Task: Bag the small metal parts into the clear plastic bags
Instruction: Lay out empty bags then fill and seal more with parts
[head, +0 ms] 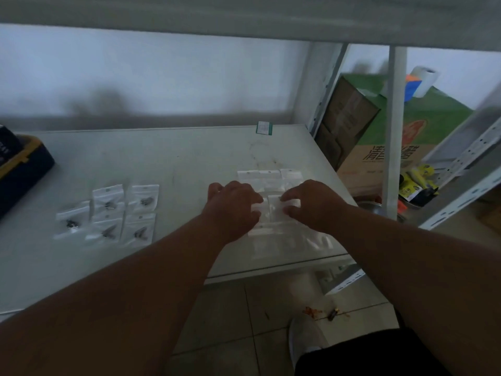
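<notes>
Both hands work at a pile of small clear bags [271, 183] on the right part of a smooth, pale grey table [176, 158]. The left hand [233, 204] and the right hand [311, 202] each have fingers curled down onto one flat, glossy bag [272, 210] between them, pinching its two side edges; the picture is too blurred to tell whether anything is inside it. The bags are thin rectangular film with a white strip across the top, lying overlapped and slightly crinkled.

Well apart to the left lie six filled bags [108, 213] in loose rows, each showing a small dark metal part [109, 204] through the plastic. A dark case with a yellow rim [24, 169] sits at the table's far left edge. Beyond the right edge stand a green and brown cardboard box [423, 137] and a white metal upright [393, 131].
</notes>
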